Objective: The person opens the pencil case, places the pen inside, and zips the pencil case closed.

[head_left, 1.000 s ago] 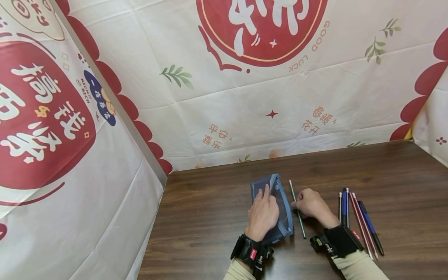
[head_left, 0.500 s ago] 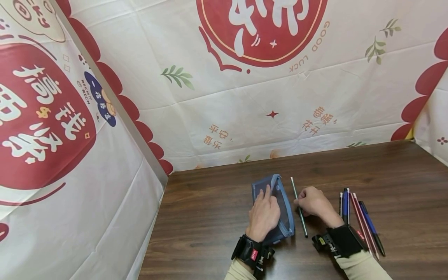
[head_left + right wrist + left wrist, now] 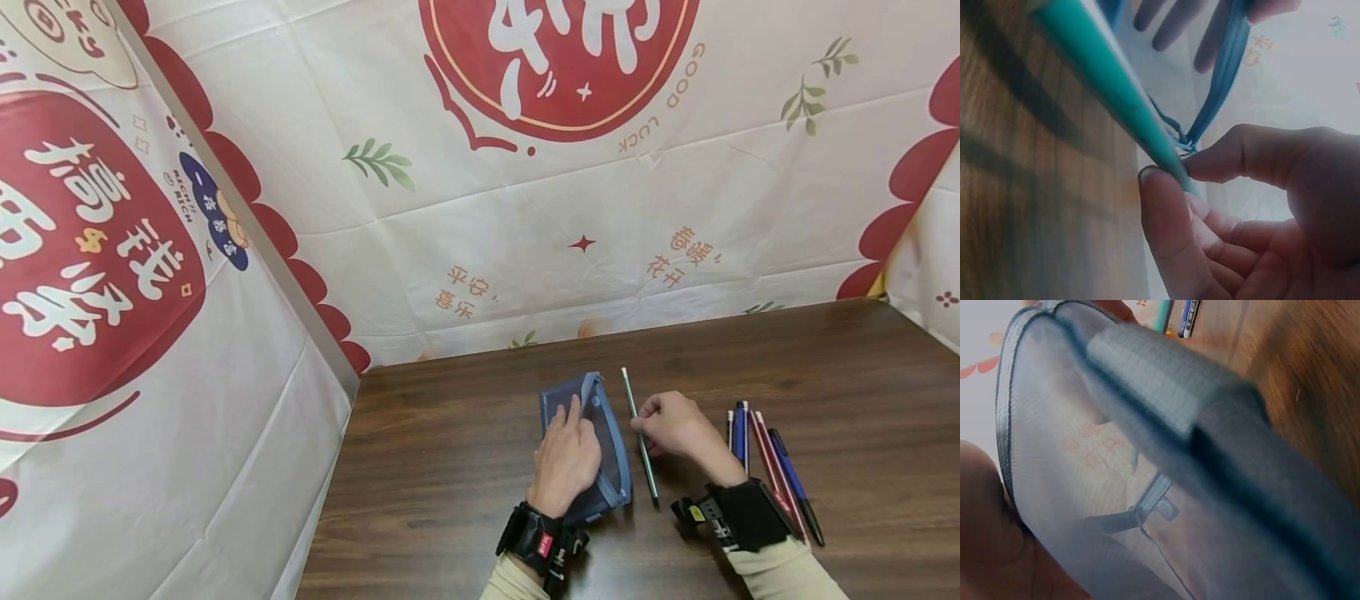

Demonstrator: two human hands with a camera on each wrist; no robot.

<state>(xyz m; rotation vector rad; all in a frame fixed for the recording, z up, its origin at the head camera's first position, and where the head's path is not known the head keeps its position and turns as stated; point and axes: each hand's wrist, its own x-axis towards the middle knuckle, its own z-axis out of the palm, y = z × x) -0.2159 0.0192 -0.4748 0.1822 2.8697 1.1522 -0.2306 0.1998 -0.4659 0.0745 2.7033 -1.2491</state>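
A blue mesh zip pencil case (image 3: 558,394) stands on the wooden table, its zipper edge facing right. My left hand (image 3: 564,462) holds it, index and middle fingers stretched along the mesh. Through the sheer side, the right wrist view shows some of those fingers (image 3: 1179,22). Just right of the case, my right hand (image 3: 678,427) pinches a green pencil (image 3: 645,462) between thumb and fingertips. The pencil slants, its white end pointing away from me and its dark tip toward me. Close up, its green barrel (image 3: 1107,81) passes between thumb and index finger.
Right of my right hand lies a loose group of pens and pencils: blue pens (image 3: 795,483), reddish pencils (image 3: 772,458) and a black-and-white one, partly behind my wrist. A printed white cloth (image 3: 480,225) hangs along the table's back edge, another at the left.
My right hand has shifted slightly right and away from me, and the green pencil's white end has moved farther up the view. The left hand and the case have hardly moved.
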